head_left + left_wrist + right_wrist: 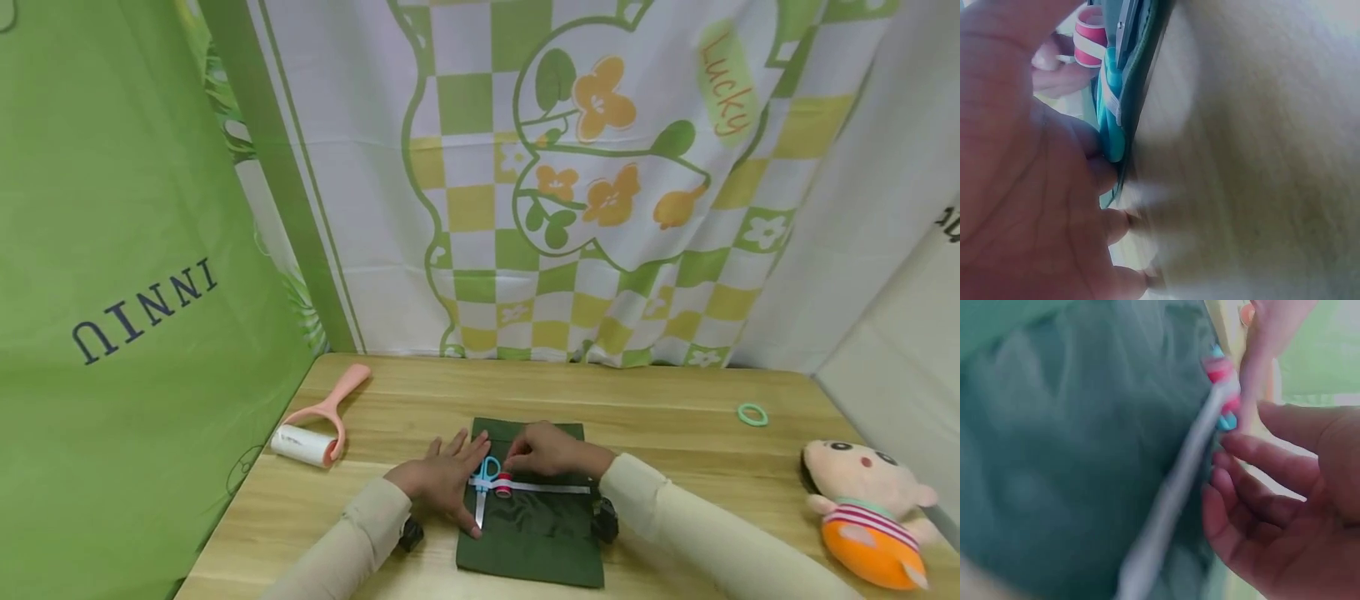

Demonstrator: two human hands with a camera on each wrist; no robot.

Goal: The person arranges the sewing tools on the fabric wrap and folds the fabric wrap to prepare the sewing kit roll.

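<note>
A dark green fabric sheet [532, 546] lies on the table with a white elastic band [555, 489] running across it. Under the band's left part sit scissors with light blue handles [490, 468], their blades toward me. Just right of them is a small red spool [504, 492], the band passing over its middle. My left hand [442, 482] rests with spread fingers over the sheet's left edge, thumb by the scissor blades. My right hand [551, 452] is right at the spool, its fingers loosely bent; in the right wrist view the thumb [1291, 422] and forefinger stand apart.
A pink-handled lint roller [303, 443] lies at the table's left. On the right are a mint green ring [752, 414] and a plush doll [870, 508] in orange. Patterned curtains [480, 192] hang behind the wooden table [660, 400].
</note>
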